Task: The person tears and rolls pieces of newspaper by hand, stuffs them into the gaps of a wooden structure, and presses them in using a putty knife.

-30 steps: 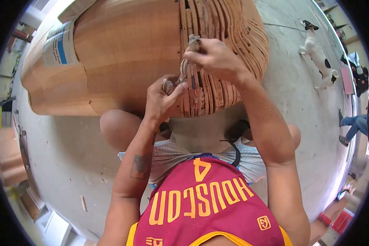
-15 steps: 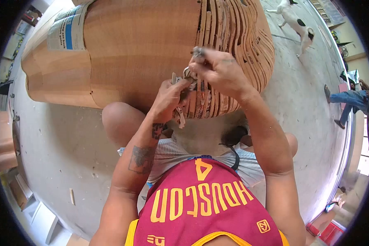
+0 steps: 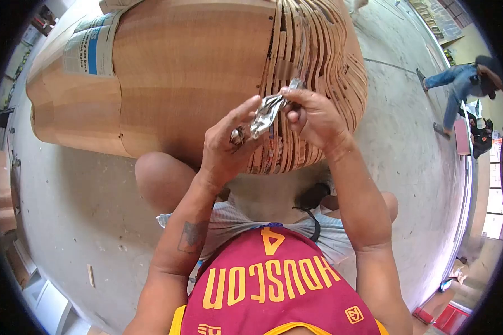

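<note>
A crumpled, greyish strip that looks like newspaper (image 3: 267, 115) hangs from my right hand (image 3: 321, 120), its top end pinched between thumb and fingers. My left hand (image 3: 223, 145) is just left of the strip, thumb stretched upward. A small crumpled paper wad (image 3: 237, 135) rests in its palm, the fingers curled partly out of sight. Behind both hands stands a large curved wooden form (image 3: 190, 72) with a smooth thin-wood skin on the left. On its right side, many wavy stacked wooden layers (image 3: 324, 72) have narrow gaps between them, some with dark or printed bits inside.
A newspaper sheet (image 3: 89, 50) lies on the form's upper left. My knees flank the near side on the concrete floor (image 3: 95, 206). A thin wood stick (image 3: 90, 276) lies at lower left. A person in jeans (image 3: 452, 84) is at the right, near a red box (image 3: 451, 318).
My right hand has come down slightly and now shows the strip stretched out. My left thumb has lifted and the hand has opened somewhat. The dog has almost left view; the person moved.
</note>
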Demonstrator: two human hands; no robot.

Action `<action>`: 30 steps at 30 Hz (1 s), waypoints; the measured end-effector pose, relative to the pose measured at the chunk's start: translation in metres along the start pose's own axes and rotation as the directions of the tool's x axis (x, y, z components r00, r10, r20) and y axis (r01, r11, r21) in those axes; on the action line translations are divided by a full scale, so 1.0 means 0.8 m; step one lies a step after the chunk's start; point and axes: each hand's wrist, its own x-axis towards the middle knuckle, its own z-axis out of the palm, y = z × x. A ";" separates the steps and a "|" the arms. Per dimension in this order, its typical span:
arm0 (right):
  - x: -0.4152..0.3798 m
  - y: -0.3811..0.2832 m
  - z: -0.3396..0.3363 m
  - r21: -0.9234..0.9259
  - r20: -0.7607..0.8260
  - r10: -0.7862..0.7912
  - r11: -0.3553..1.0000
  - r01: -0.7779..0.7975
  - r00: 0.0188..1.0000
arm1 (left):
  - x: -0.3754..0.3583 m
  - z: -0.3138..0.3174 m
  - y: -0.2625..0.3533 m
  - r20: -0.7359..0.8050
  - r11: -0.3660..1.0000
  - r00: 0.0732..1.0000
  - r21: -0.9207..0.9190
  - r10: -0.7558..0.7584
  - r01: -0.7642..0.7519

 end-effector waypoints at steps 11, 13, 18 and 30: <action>0.010 0.040 -0.005 0.164 0.221 0.058 0.982 -0.095 0.974 | 0.002 -0.014 0.022 0.117 0.993 0.993 -0.117 -0.006 0.020; 0.003 0.037 0.013 0.018 0.115 0.010 1.000 -0.012 0.993 | 0.002 -0.021 0.021 0.180 0.994 0.979 -0.027 -0.095 0.102; -0.002 0.024 0.016 -0.332 0.171 -0.163 0.919 0.213 0.972 | -0.007 -0.005 0.008 0.061 0.997 0.995 -0.024 -0.078 0.079; -0.027 0.005 0.038 -0.767 0.292 -0.358 0.467 0.440 0.887 | -0.021 0.003 0.006 0.176 0.748 0.889 -0.487 -0.423 0.452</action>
